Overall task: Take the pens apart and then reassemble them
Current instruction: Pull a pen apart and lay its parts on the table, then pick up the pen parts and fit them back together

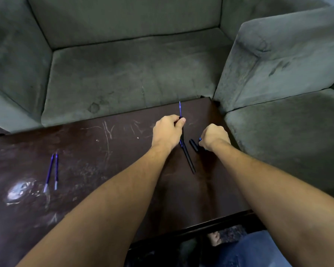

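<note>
Leftward lie two refills — left hand grips a pen, right hand a blue piece.

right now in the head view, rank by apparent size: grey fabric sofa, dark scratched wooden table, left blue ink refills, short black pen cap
1. grey fabric sofa
2. dark scratched wooden table, partly hidden
3. blue ink refills; the two look alike
4. short black pen cap, smallest

Two refills lie left on the table. Far right, a pen is in the left hand, with barrels between it and the right hand. A sofa is behind.
</note>
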